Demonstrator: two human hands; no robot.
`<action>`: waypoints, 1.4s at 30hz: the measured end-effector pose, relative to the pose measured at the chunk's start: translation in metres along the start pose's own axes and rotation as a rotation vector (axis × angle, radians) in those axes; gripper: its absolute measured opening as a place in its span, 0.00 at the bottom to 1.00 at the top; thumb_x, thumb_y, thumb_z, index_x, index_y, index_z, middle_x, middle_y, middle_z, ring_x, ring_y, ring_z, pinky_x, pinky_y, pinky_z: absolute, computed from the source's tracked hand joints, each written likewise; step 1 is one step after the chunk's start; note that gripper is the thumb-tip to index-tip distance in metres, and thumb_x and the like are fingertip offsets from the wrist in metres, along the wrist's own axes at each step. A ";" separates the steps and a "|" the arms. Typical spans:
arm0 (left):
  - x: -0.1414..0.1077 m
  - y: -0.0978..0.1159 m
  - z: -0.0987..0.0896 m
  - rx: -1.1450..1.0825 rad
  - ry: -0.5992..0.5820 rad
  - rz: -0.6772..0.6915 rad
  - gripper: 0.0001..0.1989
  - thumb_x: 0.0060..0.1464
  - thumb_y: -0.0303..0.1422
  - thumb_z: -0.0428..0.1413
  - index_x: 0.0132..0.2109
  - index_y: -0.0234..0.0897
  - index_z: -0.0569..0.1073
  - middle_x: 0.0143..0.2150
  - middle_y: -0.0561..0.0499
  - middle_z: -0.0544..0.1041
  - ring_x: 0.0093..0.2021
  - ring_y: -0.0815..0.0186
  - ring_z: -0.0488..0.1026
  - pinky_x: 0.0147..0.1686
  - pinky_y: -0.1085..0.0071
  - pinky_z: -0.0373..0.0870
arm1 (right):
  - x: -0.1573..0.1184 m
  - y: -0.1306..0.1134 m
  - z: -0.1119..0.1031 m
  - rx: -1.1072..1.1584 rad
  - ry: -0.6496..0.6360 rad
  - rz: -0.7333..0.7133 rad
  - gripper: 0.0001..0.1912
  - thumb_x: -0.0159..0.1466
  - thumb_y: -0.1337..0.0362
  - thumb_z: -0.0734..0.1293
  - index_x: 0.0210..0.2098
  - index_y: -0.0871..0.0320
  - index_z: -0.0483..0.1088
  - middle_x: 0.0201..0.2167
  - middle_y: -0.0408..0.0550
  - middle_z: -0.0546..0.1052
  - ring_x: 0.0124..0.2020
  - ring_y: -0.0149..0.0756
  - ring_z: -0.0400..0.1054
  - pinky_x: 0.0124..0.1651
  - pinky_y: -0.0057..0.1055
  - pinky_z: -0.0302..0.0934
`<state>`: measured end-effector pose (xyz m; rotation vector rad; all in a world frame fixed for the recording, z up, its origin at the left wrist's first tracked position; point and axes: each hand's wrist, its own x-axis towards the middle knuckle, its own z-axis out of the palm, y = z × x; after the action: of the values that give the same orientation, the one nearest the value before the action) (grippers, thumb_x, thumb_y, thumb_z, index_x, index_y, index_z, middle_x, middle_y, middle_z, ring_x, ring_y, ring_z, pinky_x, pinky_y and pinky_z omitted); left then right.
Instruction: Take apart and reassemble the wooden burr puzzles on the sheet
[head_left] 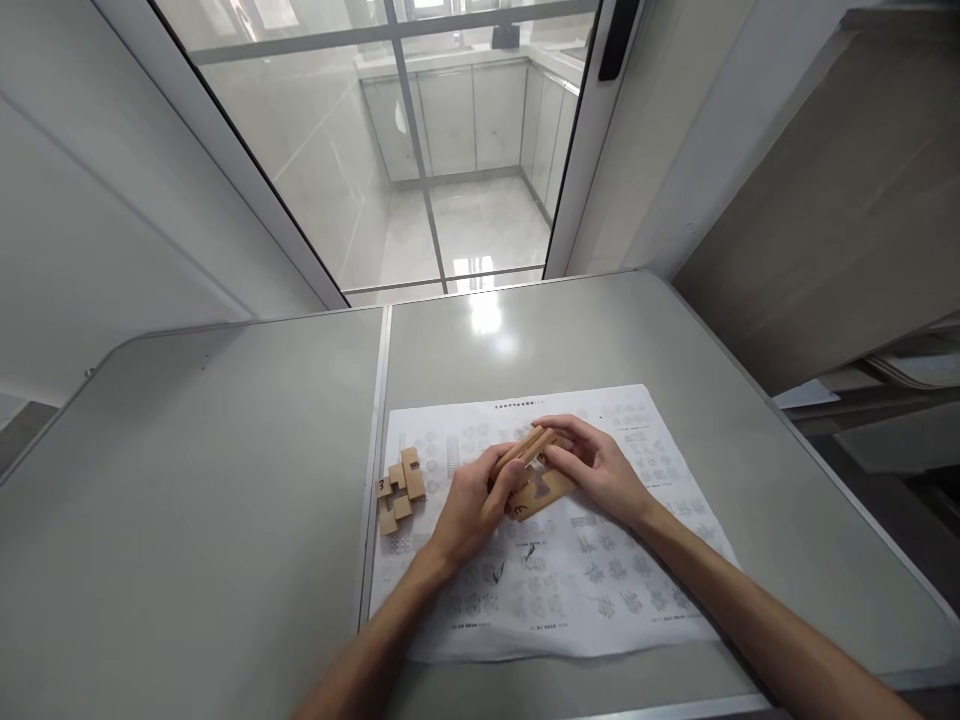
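Observation:
Both my hands are closed around a group of light-brown wooden puzzle pieces [546, 490] over a printed sheet. My left hand [476, 498] grips the pieces from the left, thumb on the near side. From the right, my right hand [600, 468] pinches them, its index finger curled over the top. The held pieces are notched strips, one flat and lower with a dark mark at its end; fingers partly hide how they fit. Left of my left hand, loose notched wooden pieces [407, 478] lie together at the sheet's left edge, one with a dark mark.
The white paper sheet [645, 560], printed with small diagrams and text, lies under my hands. It rests on a grey table [300, 420] with a metal seam [381, 370] left of the sheet. Beyond the far edge stands a glass door [315, 130]; papers [915, 368] sit at the right.

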<state>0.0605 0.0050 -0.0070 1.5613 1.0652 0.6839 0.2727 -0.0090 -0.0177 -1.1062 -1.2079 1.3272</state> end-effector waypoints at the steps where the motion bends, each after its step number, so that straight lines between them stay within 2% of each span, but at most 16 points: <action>1: 0.000 -0.001 0.000 -0.015 -0.002 0.001 0.26 0.74 0.51 0.51 0.61 0.36 0.77 0.33 0.52 0.78 0.27 0.68 0.70 0.30 0.72 0.68 | 0.001 0.002 0.000 0.012 -0.006 0.032 0.18 0.72 0.52 0.73 0.57 0.52 0.76 0.33 0.45 0.77 0.33 0.37 0.72 0.35 0.34 0.67; 4: 0.001 -0.003 0.000 -0.044 -0.004 0.010 0.25 0.75 0.50 0.50 0.62 0.35 0.75 0.33 0.53 0.77 0.24 0.70 0.68 0.29 0.72 0.68 | 0.003 0.006 -0.001 0.040 -0.029 0.092 0.22 0.72 0.52 0.73 0.61 0.53 0.74 0.25 0.39 0.72 0.27 0.34 0.67 0.30 0.32 0.62; 8: 0.001 -0.003 0.001 -0.027 0.003 0.020 0.24 0.75 0.49 0.50 0.61 0.35 0.76 0.34 0.52 0.78 0.24 0.70 0.68 0.30 0.72 0.67 | 0.005 0.007 0.000 0.052 0.007 0.068 0.20 0.71 0.51 0.74 0.56 0.53 0.76 0.25 0.39 0.72 0.28 0.35 0.68 0.33 0.35 0.65; 12: 0.001 -0.001 0.002 -0.043 0.013 -0.005 0.23 0.74 0.49 0.52 0.60 0.35 0.76 0.35 0.50 0.79 0.25 0.69 0.70 0.29 0.72 0.68 | 0.005 0.004 0.002 0.044 0.035 0.068 0.18 0.69 0.50 0.76 0.52 0.53 0.76 0.25 0.39 0.72 0.27 0.35 0.67 0.32 0.35 0.64; 18: 0.000 0.002 0.001 -0.086 0.063 -0.053 0.22 0.69 0.50 0.59 0.54 0.34 0.78 0.25 0.55 0.75 0.25 0.66 0.74 0.30 0.71 0.71 | 0.006 0.004 0.002 0.044 0.062 0.056 0.18 0.67 0.49 0.77 0.49 0.52 0.75 0.23 0.38 0.72 0.25 0.36 0.69 0.33 0.37 0.67; 23: 0.001 0.001 0.001 -0.135 0.089 -0.073 0.23 0.70 0.50 0.57 0.55 0.34 0.78 0.25 0.53 0.78 0.25 0.64 0.76 0.31 0.69 0.74 | 0.006 0.005 0.002 0.046 0.084 0.058 0.17 0.67 0.50 0.77 0.47 0.52 0.75 0.24 0.39 0.74 0.26 0.36 0.70 0.35 0.37 0.67; 26: 0.002 0.001 0.001 -0.165 0.100 -0.073 0.24 0.71 0.51 0.55 0.56 0.34 0.77 0.29 0.51 0.80 0.25 0.65 0.76 0.30 0.69 0.75 | 0.007 0.003 0.002 0.098 0.102 0.058 0.17 0.66 0.50 0.78 0.45 0.53 0.76 0.36 0.45 0.80 0.27 0.33 0.70 0.34 0.36 0.67; 28: 0.004 0.001 0.002 -0.205 0.123 -0.067 0.24 0.71 0.52 0.54 0.55 0.34 0.76 0.35 0.49 0.82 0.25 0.67 0.76 0.29 0.70 0.75 | 0.008 0.002 0.001 0.141 0.133 0.057 0.17 0.65 0.50 0.79 0.42 0.53 0.75 0.43 0.47 0.81 0.27 0.31 0.69 0.33 0.34 0.67; 31: 0.006 0.001 0.001 -0.293 0.160 -0.072 0.25 0.71 0.54 0.54 0.53 0.35 0.74 0.43 0.45 0.83 0.24 0.69 0.77 0.26 0.72 0.74 | 0.009 0.003 -0.001 0.203 0.175 0.069 0.18 0.64 0.50 0.79 0.39 0.54 0.73 0.31 0.41 0.77 0.25 0.30 0.66 0.31 0.32 0.64; 33: 0.007 -0.001 0.000 -0.340 0.163 -0.078 0.25 0.70 0.55 0.54 0.52 0.35 0.73 0.45 0.44 0.83 0.25 0.70 0.77 0.25 0.73 0.73 | 0.010 0.004 -0.003 0.254 0.187 0.089 0.18 0.63 0.50 0.80 0.38 0.54 0.73 0.27 0.39 0.73 0.24 0.30 0.65 0.29 0.30 0.63; 38: 0.009 -0.005 -0.001 -0.373 0.139 -0.070 0.25 0.71 0.55 0.52 0.52 0.35 0.72 0.39 0.48 0.80 0.24 0.72 0.73 0.24 0.74 0.71 | 0.012 0.006 -0.010 0.401 0.208 0.175 0.18 0.63 0.52 0.79 0.45 0.55 0.78 0.31 0.42 0.74 0.26 0.31 0.64 0.26 0.29 0.61; 42: 0.009 -0.004 0.000 -0.364 0.119 -0.054 0.26 0.72 0.55 0.51 0.54 0.35 0.72 0.39 0.49 0.78 0.24 0.73 0.71 0.24 0.75 0.70 | 0.014 0.008 -0.017 0.462 0.204 0.194 0.18 0.64 0.53 0.78 0.48 0.55 0.80 0.35 0.45 0.75 0.29 0.33 0.67 0.29 0.30 0.64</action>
<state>0.0629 0.0129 -0.0113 1.1876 1.0010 0.8881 0.2871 0.0067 -0.0271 -1.0060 -0.6119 1.5031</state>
